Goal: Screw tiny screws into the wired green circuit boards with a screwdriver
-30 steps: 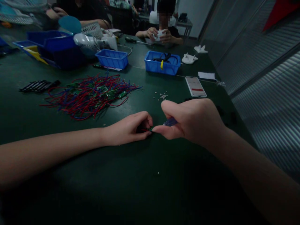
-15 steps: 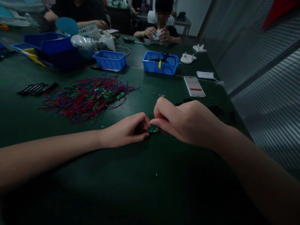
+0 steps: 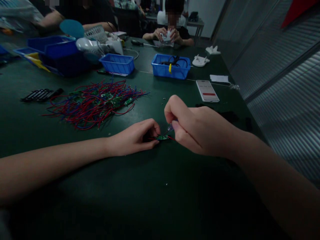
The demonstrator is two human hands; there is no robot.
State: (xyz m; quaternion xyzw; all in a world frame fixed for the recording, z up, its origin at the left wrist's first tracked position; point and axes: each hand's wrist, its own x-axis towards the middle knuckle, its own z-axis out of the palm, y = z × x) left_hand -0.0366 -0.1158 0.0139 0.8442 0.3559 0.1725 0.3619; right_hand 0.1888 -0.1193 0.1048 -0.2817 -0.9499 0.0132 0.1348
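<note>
A small green circuit board with red wires lies low over the table between my hands. My left hand is closed on its left end, thumb and forefinger pinching it; part of the board is hidden there. Above the board, my right hand wraps around a small screwdriver with a clear, purplish handle. Its thin shaft slants down to the left, and the tip is at the board; whether it touches a screw is too small to tell.
A pile of similar wired boards lies left of centre. Behind stand a blue bin and another blue bin holding black cables. A phone lies to the right. Across the table, a person's hands hold a white part.
My right thumb has drawn back from its stretched position and curled along the screwdriver handle, so the handle and shaft now show. My left hand has stayed on the board.
</note>
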